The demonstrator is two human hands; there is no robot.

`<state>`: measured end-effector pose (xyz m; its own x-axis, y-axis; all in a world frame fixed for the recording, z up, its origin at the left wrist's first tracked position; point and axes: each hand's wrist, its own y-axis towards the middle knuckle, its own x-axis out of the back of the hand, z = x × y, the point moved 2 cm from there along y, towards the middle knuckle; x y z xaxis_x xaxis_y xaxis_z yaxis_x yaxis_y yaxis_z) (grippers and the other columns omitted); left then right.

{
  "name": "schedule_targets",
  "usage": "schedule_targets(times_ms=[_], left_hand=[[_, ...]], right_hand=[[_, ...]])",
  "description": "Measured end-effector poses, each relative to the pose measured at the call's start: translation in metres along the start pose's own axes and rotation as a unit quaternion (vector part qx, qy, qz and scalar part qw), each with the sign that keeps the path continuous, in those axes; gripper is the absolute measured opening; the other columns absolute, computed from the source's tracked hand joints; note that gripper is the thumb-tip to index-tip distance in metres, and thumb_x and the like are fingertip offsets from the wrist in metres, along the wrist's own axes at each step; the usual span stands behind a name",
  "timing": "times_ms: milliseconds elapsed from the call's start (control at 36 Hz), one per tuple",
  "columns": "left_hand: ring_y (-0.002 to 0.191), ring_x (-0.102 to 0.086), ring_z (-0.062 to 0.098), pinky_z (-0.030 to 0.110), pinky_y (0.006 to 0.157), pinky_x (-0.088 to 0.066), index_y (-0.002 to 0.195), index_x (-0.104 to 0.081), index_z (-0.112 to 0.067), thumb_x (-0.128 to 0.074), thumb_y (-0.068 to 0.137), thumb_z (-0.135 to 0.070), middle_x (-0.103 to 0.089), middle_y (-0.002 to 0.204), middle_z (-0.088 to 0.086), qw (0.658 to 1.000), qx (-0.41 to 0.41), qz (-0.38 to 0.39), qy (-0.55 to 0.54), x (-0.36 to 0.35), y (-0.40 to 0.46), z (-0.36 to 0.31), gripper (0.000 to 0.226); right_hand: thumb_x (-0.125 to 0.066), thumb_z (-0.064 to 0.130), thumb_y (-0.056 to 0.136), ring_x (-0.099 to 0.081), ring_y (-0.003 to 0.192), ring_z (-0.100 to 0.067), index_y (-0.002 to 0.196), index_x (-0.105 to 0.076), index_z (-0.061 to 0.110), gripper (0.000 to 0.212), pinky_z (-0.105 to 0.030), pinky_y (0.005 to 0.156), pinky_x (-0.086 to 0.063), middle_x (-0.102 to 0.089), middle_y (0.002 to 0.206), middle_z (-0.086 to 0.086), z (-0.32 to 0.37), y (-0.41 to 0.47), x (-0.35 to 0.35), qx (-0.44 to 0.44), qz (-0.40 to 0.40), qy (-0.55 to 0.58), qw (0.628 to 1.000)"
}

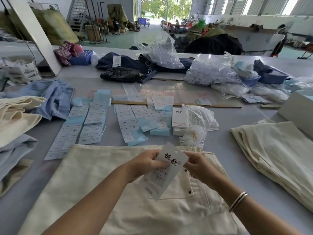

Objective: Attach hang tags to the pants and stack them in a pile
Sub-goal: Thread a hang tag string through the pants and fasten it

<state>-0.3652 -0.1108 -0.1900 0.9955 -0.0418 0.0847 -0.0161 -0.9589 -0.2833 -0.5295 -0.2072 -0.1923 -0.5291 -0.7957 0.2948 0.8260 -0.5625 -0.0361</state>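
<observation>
A high, bright hall stretches away behind the work, with a pale green floor, a metal staircase (75, 16) at the far left and an open doorway (152, 9) showing trees. Bulging sacks (52, 26) lean along the left wall, and a dark heap of clothes (215, 44) sits at right.

The grey table (225, 145) fills the lower view, its top smooth and slightly glossy. Cream pants (105, 184) lie flat across its near edge, directly under the hands. To the right lies a folded cream stack (274, 153); at left a pile of cream and light-blue garments (22, 119) — several layers deep. Dark jeans (128, 68) lie further back, beside clear bags of white pieces (210, 70) and blue plastic bins (81, 58).

Across the middle, rows of printed label sheets (84, 126) with pale blue backing are spread out, a long wooden ruler (177, 104) lying beyond them. Near these stand a small pile of white tag cards (179, 122) and a bundle of white strings (193, 134).

The left hand (149, 161) pinches the white hang tag (167, 165) by its left edge — thumb over the printed face. The right hand (198, 165) grasps the tag's right edge with curled fingers; a silver bangle (238, 200) circles that wrist. The tag is held just above the pants' waistband area, its punched hole uppermost.
</observation>
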Motion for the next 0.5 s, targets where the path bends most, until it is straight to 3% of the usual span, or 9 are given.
schedule_targets(times_ms=[83,139,194,278,389,500], left_hand=[[0.088,-0.07,0.016,0.027,0.075,-0.053,0.109,-0.067,-0.023,-0.067,0.078,-0.028,-0.074,0.1,-0.002,1.0,-0.001,-0.008,-0.003,0.002,0.001,0.004,0.031],[0.081,-0.069,0.013,0.025,0.071,-0.052,0.103,-0.069,-0.028,-0.067,0.076,-0.039,-0.074,0.093,-0.004,1.0,0.001,-0.019,-0.003,0.002,0.001,0.004,0.03],[0.074,-0.068,0.011,0.025,0.068,-0.052,0.094,-0.073,-0.028,-0.068,0.072,-0.056,-0.074,0.085,-0.006,0.999,0.009,-0.044,-0.003,0.001,0.002,0.005,0.036],[0.066,-0.066,0.009,0.022,0.063,-0.049,0.086,-0.074,-0.025,-0.065,0.067,-0.07,-0.073,0.077,-0.006,0.997,0.011,-0.079,0.017,-0.001,0.004,0.006,0.05],[0.059,-0.059,0.008,0.019,0.055,-0.043,0.077,-0.072,-0.02,-0.068,0.07,-0.055,-0.066,0.067,-0.006,0.995,-0.01,-0.094,0.014,-0.004,0.005,0.006,0.036],[0.062,-0.057,0.01,0.02,0.057,-0.042,0.085,-0.074,-0.014,-0.067,0.069,-0.051,-0.065,0.071,-0.002,0.994,-0.023,-0.107,0.015,-0.005,0.005,0.008,0.041]], right_hand=[[-0.058,0.038,0.082,-0.029,0.044,-0.006,0.095,-0.074,0.024,0.025,-0.02,0.041,-0.022,-0.042,0.055,0.003,-0.012,-0.003,0.0,-0.021,-0.04,0.035,0.998],[-0.058,0.04,0.083,-0.025,0.046,-0.01,0.091,-0.075,0.03,0.021,-0.023,0.042,-0.02,-0.033,0.057,-0.003,-0.017,-0.004,-0.001,-0.024,-0.049,0.048,0.997],[-0.056,0.04,0.085,-0.026,0.043,-0.008,0.088,-0.074,0.03,0.021,-0.019,0.041,-0.024,-0.032,0.053,0.004,-0.017,-0.005,-0.004,-0.028,-0.046,0.076,0.996],[-0.052,0.029,0.095,-0.031,0.041,-0.006,0.091,-0.074,0.028,0.022,-0.018,0.041,-0.031,-0.038,0.051,0.006,-0.015,-0.004,-0.007,-0.027,-0.051,0.09,0.994],[-0.046,0.012,0.099,-0.034,0.04,-0.009,0.089,-0.074,0.027,0.034,-0.02,0.04,-0.033,-0.042,0.059,-0.011,-0.01,-0.004,-0.013,-0.013,-0.048,0.097,0.994],[-0.047,0.01,0.099,-0.031,0.039,-0.007,0.083,-0.074,0.023,0.033,-0.021,0.041,-0.031,-0.043,0.052,-0.005,-0.006,-0.005,-0.017,-0.004,-0.039,0.125,0.991]])
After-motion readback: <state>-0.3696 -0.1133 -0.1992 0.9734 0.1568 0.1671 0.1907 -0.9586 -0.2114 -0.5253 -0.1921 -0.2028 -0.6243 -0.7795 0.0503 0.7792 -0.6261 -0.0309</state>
